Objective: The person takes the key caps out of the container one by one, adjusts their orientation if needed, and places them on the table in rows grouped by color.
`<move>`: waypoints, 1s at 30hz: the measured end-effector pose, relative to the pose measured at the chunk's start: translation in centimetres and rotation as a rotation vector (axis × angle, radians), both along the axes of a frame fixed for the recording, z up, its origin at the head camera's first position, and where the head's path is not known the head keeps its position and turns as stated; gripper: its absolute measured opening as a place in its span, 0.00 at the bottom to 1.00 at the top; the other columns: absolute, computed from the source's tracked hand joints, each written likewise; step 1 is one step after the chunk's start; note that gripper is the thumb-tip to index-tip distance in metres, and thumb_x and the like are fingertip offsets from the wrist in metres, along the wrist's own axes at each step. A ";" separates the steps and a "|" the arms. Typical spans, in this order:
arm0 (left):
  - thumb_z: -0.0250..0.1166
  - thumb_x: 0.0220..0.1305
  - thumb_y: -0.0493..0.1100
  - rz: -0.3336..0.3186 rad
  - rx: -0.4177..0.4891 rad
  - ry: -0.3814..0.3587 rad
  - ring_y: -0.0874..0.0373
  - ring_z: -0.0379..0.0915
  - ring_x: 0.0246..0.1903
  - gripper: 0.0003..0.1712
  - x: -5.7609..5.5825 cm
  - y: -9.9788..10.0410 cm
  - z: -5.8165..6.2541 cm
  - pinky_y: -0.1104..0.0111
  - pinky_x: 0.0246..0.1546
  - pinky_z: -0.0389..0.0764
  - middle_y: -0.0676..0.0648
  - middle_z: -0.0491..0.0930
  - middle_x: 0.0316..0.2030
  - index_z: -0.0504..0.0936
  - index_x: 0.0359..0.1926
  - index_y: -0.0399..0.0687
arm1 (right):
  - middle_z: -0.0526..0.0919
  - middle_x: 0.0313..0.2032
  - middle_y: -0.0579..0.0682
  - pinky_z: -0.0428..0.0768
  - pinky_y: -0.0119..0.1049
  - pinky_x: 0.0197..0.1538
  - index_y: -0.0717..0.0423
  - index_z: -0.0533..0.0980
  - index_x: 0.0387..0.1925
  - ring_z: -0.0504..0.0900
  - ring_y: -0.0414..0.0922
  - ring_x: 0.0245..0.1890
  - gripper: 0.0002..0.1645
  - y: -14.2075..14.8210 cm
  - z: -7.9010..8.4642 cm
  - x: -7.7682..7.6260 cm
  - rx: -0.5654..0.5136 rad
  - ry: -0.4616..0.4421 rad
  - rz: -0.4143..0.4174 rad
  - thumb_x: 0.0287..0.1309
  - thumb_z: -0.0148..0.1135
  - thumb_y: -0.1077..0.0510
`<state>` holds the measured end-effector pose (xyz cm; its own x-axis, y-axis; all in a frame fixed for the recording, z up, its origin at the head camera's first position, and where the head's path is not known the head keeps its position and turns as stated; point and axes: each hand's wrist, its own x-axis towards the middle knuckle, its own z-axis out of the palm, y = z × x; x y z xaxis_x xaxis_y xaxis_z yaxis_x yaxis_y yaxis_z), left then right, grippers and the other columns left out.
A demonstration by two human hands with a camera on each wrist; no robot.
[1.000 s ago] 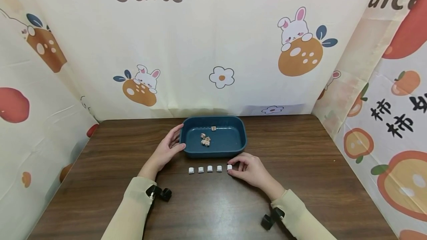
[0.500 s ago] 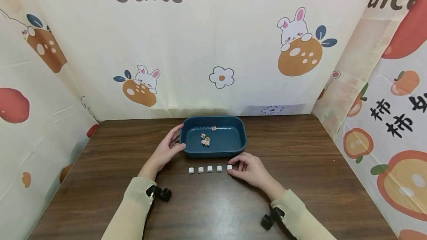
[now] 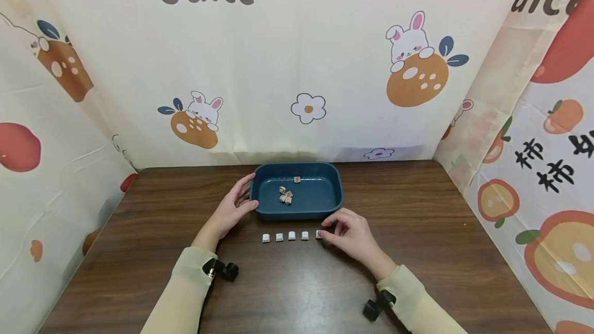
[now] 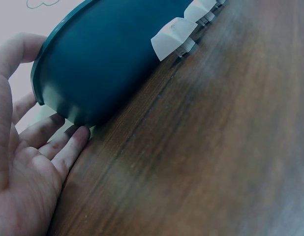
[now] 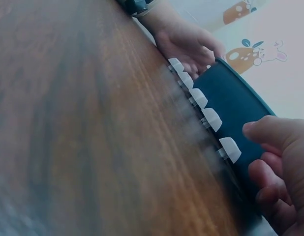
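Observation:
At the tray's left end, my left hand (image 3: 230, 206) holds the dark blue tray (image 3: 301, 216), thumb at the near corner and fingers along the end wall. Before the tray runs a row of several white keycaps (image 3: 291, 235), each mounted on a small clear-bottomed switch. My right hand (image 3: 351, 234) hovers beside the rightmost keycap (image 5: 230, 149), partly covering it in the head view. In the right wrist view the thumb (image 5: 270, 132) and the bent fingers stand apart, with nothing between them.
Several small beige cube-like pieces (image 3: 285, 198) lie inside the tray, one (image 3: 297, 180) of them apart near the back wall. Everything stands on a dark wooden table (image 3: 287, 293). A printed curtain (image 3: 260, 55) rises behind the table's back edge.
My right thumb and fingers have let go of the rightmost keycap and drawn slightly back to the right. The keycap stays in the row. My left hand and the tray have not moved.

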<state>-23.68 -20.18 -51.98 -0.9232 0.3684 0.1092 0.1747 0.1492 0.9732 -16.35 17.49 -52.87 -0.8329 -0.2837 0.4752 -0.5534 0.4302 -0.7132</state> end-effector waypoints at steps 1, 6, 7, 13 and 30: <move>0.64 0.81 0.39 0.000 -0.004 0.002 0.37 0.55 0.82 0.44 0.0 0.0 0.0 0.40 0.79 0.58 0.37 0.58 0.84 0.54 0.88 0.54 | 0.86 0.36 0.40 0.79 0.29 0.26 0.45 0.89 0.37 0.78 0.33 0.24 0.15 0.0 0.1 0.0 -0.006 0.012 0.001 0.52 0.88 0.62; 0.64 0.81 0.39 0.002 -0.008 0.001 0.38 0.56 0.82 0.43 0.0 -0.1 0.0 0.39 0.80 0.57 0.38 0.58 0.84 0.54 0.88 0.55 | 0.88 0.36 0.41 0.77 0.28 0.23 0.43 0.89 0.37 0.77 0.33 0.21 0.13 -0.2 0.8 0.1 -0.040 0.058 0.029 0.55 0.86 0.62; 0.64 0.81 0.39 0.002 -0.007 0.001 0.38 0.56 0.82 0.43 0.0 -0.1 0.0 0.40 0.80 0.57 0.38 0.58 0.84 0.54 0.88 0.55 | 0.88 0.36 0.42 0.77 0.28 0.23 0.43 0.89 0.37 0.77 0.34 0.21 0.13 -0.3 0.9 0.1 -0.047 0.064 0.036 0.55 0.86 0.62; 0.64 0.81 0.39 -0.002 -0.006 0.009 0.38 0.56 0.82 0.43 0.1 -0.1 0.1 0.41 0.80 0.57 0.38 0.58 0.84 0.55 0.88 0.54 | 0.89 0.35 0.45 0.77 0.27 0.24 0.44 0.90 0.37 0.78 0.35 0.22 0.14 -0.6 1.7 0.2 -0.061 0.110 0.046 0.54 0.86 0.64; 0.63 0.81 0.37 0.005 -0.009 0.003 0.39 0.57 0.82 0.43 0.0 0.1 0.0 0.52 0.80 0.63 0.39 0.58 0.84 0.55 0.88 0.56 | 0.88 0.38 0.43 0.83 0.35 0.32 0.48 0.90 0.42 0.83 0.39 0.29 0.08 -1.2 7.0 -4.0 0.028 -0.012 0.050 0.63 0.81 0.60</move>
<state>-23.68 -20.13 -52.00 -0.9246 0.3648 0.1093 0.1774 0.1584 0.9713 -20.30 16.26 -45.90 -0.8231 -0.3383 0.4562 -0.5660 0.4223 -0.7080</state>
